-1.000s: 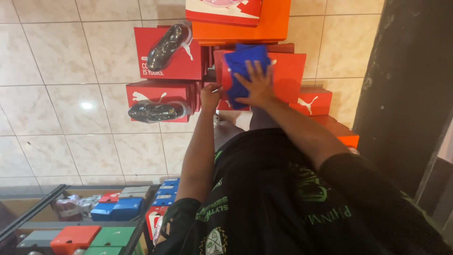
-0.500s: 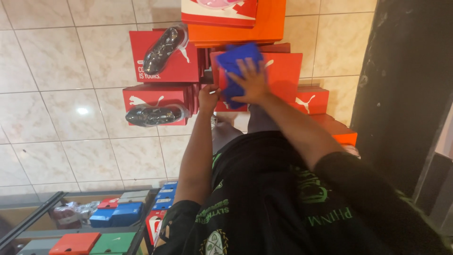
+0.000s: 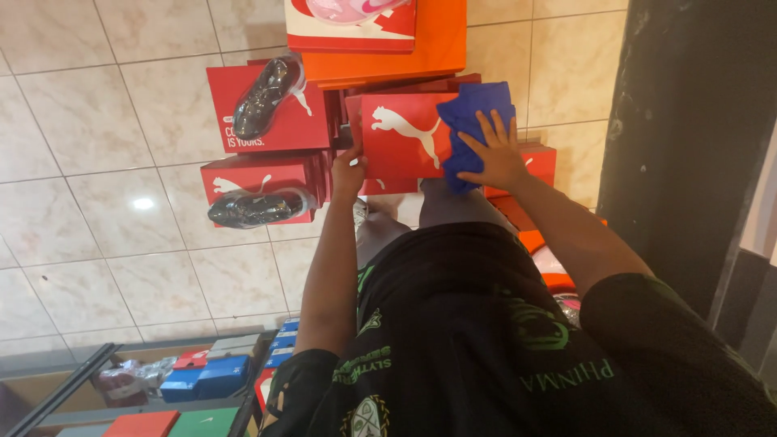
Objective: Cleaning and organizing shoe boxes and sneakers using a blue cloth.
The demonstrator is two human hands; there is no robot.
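One head-worn camera is looking steeply down the person's own black shirt (image 3: 477, 340) toward a stack of red shoe boxes (image 3: 401, 133), which is sitting near the top centre at arm's reach. Tiled floor (image 3: 105, 243) is spreading left of the boxes; a dark pillar (image 3: 688, 137) is rising to their right.

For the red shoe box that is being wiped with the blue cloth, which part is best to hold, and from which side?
Probably hold the red shoe box at its free edge, coming from the side away from the blue cloth. The left hand already grips there. The right hand presses the cloth flat on the opposite end, and the orange box lies close beyond, so those sides are crowded.
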